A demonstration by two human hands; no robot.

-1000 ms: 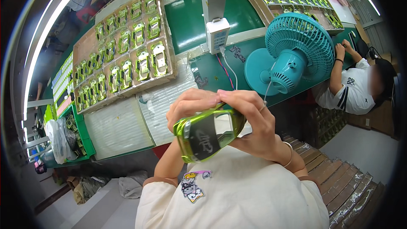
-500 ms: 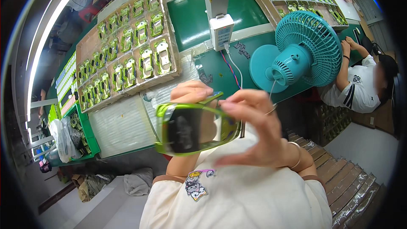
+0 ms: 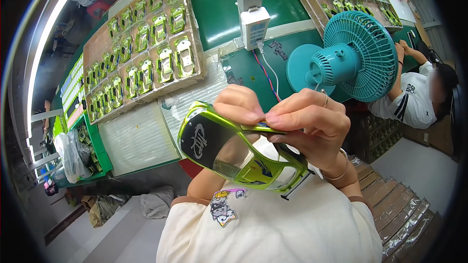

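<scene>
In front of my chest is a shiny lime-green toy car body (image 3: 253, 163) with a black hood, clear windows and a black rear wing (image 3: 298, 185). My left hand (image 3: 238, 104) grips its far side, the thumb and fingers meeting near a thin green door-like panel (image 3: 263, 128) that sticks out from the car. My right hand (image 3: 314, 119) pinches the same panel from the other side, its fingertips touching those of my left hand. Part of the car's rear is hidden behind my right fingers.
A cardboard tray (image 3: 201, 63) of green car bodies lies on the green table at left. A teal fan (image 3: 360, 56) stands at right, near a white power socket (image 3: 255, 28) with cables. Beyond it sits another person (image 3: 409, 92). Stacked brown cartons (image 3: 390, 204) fill the lower right.
The car body has tilted and turned, so its side and rear wing now show. My right hand, earlier partly spread, has closed in on the panel beside my left fingers.
</scene>
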